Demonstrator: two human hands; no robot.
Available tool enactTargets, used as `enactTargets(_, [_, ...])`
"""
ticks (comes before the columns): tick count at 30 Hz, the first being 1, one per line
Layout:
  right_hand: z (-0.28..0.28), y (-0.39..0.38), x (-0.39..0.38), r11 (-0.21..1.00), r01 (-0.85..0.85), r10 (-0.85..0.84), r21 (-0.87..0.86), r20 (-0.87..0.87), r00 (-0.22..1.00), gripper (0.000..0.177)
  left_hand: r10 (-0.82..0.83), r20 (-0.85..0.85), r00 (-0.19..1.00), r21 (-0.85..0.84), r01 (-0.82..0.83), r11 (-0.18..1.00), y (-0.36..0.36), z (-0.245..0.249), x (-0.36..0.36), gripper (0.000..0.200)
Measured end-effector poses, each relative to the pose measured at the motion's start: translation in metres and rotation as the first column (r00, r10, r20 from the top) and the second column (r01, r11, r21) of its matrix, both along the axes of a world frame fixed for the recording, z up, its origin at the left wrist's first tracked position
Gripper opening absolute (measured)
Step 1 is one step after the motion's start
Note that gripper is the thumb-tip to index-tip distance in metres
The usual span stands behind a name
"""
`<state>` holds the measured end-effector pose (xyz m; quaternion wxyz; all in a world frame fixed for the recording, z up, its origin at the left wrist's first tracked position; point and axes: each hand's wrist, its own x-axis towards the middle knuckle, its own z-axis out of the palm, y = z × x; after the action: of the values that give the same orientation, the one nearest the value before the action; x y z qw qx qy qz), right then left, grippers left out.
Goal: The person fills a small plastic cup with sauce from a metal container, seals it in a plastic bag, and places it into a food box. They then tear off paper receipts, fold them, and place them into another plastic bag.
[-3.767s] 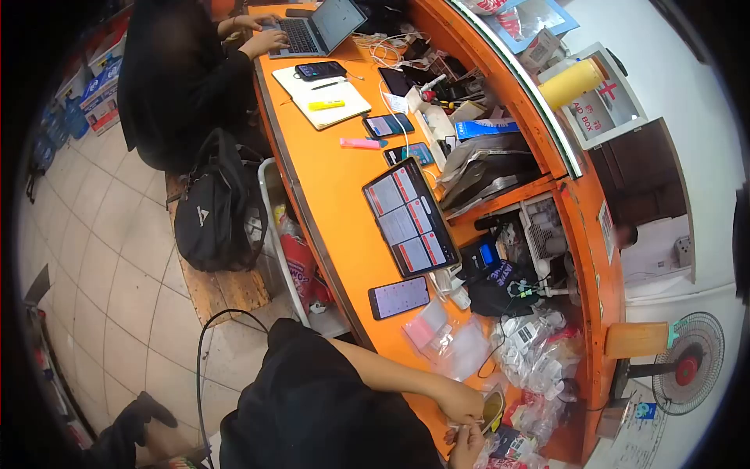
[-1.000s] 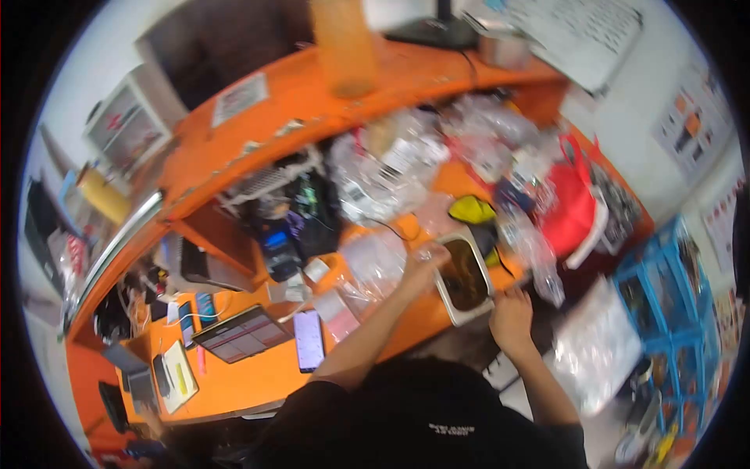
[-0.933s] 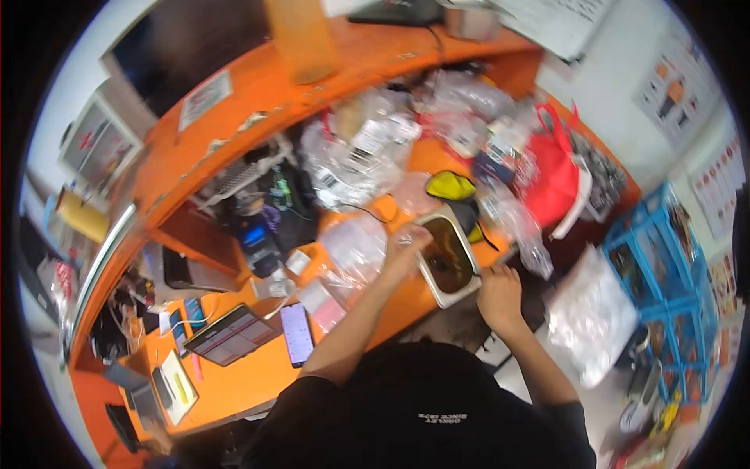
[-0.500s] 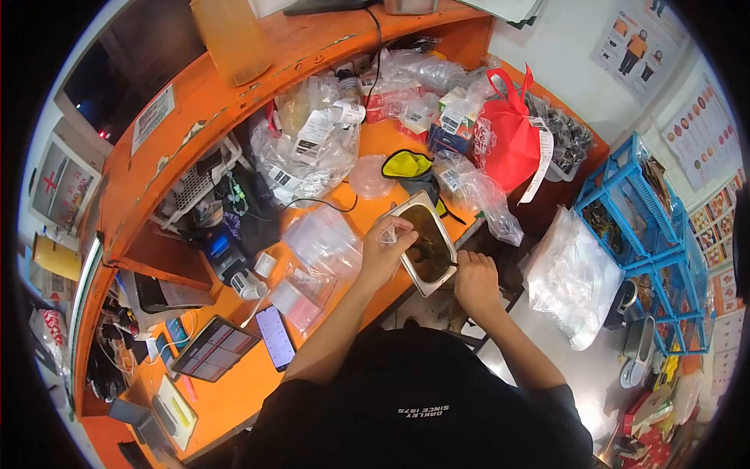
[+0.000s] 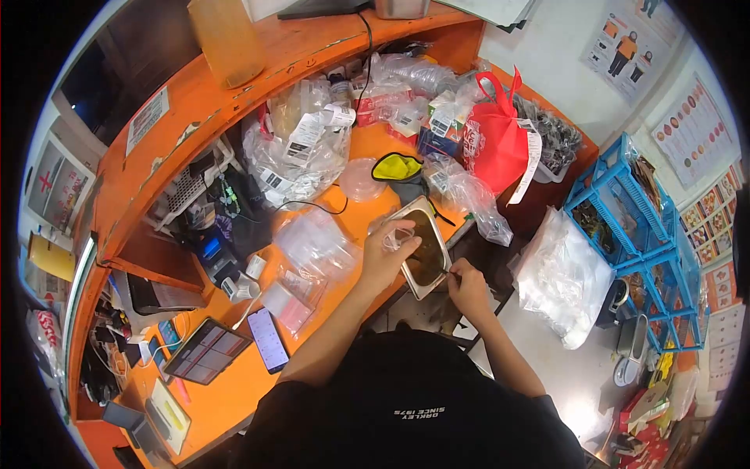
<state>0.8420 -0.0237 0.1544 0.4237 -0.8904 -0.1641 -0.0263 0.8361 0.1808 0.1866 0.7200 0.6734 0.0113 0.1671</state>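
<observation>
A rectangular metal pan (image 5: 444,232) holding dark, brownish liquid stands tilted at the orange counter's edge. Over its left side, my left hand (image 5: 381,262) is closed around a small clear plastic cup (image 5: 400,237). At the pan's lower right rim, my right hand (image 5: 470,291) is closed on the thin handle of a utensil; its far end is hidden in the pan. Just beyond the pan lies a black and yellow pouch (image 5: 400,173), with a round clear lid (image 5: 364,180) beside it.
Clear plastic bags (image 5: 316,242), a phone (image 5: 268,340) and a tablet (image 5: 205,352) lie on the counter to the left. Bagged goods and a red bag (image 5: 494,148) stand at the back. On the right are a steel table (image 5: 539,356), plastic sheets (image 5: 564,273) and blue racks (image 5: 621,227).
My right hand has moved slightly left and down along the pan's rim. My left hand has turned a little, and the cup's round rim shows more clearly. The whole view has shifted slightly.
</observation>
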Motion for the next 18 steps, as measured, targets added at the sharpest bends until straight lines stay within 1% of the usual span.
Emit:
enactTargets(1, [-0.003, 0.0, 0.001, 1.0, -0.001, 0.001, -0.001, 0.003, 1.0, 0.009, 0.001, 0.003, 1.0, -0.001, -0.001, 1.0, 0.003, -0.002, 0.002, 0.024])
enactTargets(3, [-0.007, 0.0, 0.003, 0.996, -0.006, 0.007, 0.091, -0.017, 1.0, 0.008, 0.012, -0.041, 0.999, -0.094, -0.016, 0.995, 0.012, -0.004, 0.007, 0.024])
enactTargets(4, [-0.005, 0.001, 0.003, 0.996, -0.009, 0.01, 0.092, -0.013, 1.0, 0.008, 0.015, -0.037, 0.999, -0.094, -0.019, 0.995, 0.018, -0.005, 0.009, 0.024])
enactTargets(6, [-0.002, 0.004, 0.004, 0.989, -0.016, 0.014, 0.147, 0.017, 1.0, 0.01, 0.018, -0.08, 0.997, -0.161, -0.031, 0.987, 0.031, -0.008, 0.015, 0.024])
enactTargets(7, [0.001, 0.006, 0.005, 0.989, -0.021, 0.018, 0.149, 0.021, 1.0, 0.01, 0.007, -0.072, 0.997, -0.211, -0.022, 0.977, 0.035, 0.0, 0.015, 0.023])
enactTargets(8, [0.004, 0.008, 0.006, 0.989, -0.014, 0.012, 0.145, 0.011, 1.0, 0.009, 0.012, -0.068, 0.998, -0.208, -0.026, 0.978, 0.044, -0.005, 0.019, 0.023])
enactTargets(9, [0.008, 0.01, 0.007, 0.99, -0.008, 0.008, 0.141, 0.001, 1.0, 0.009, 0.009, -0.063, 0.998, -0.277, -0.026, 0.961, 0.055, -0.015, 0.027, 0.023])
enactTargets(11, [0.012, 0.013, 0.01, 0.991, -0.014, 0.012, 0.132, 0.01, 1.0, 0.01, 0.018, -0.073, 0.997, -0.401, -0.046, 0.915, 0.066, -0.014, 0.029, 0.023])
enactTargets(12, [0.014, 0.015, 0.012, 0.993, -0.014, 0.013, 0.12, 0.014, 1.0, 0.01, 0.031, -0.067, 0.997, -0.397, -0.055, 0.916, 0.072, -0.014, 0.03, 0.023])
enactTargets(14, [0.02, 0.019, 0.014, 0.989, -0.033, 0.032, 0.141, 0.01, 0.999, 0.01, 0.051, -0.119, 0.992, -0.46, -0.1, 0.882, 0.09, -0.023, 0.037, 0.024])
enactTargets(15, [0.023, 0.022, 0.015, 0.987, -0.034, 0.035, 0.155, -0.003, 0.999, 0.01, 0.085, -0.151, 0.985, -0.438, -0.144, 0.888, 0.095, -0.03, 0.04, 0.025])
enactTargets(16, [0.027, 0.024, 0.015, 0.986, -0.051, 0.051, 0.156, 0.004, 0.999, 0.01, 0.1, -0.144, 0.984, -0.437, -0.154, 0.886, 0.1, -0.038, 0.042, 0.025])
enactTargets(18, [0.032, 0.028, 0.015, 0.989, -0.039, 0.039, 0.141, 0.004, 0.999, 0.009, 0.048, -0.157, 0.986, -0.475, -0.118, 0.872, 0.108, -0.051, 0.044, 0.026])
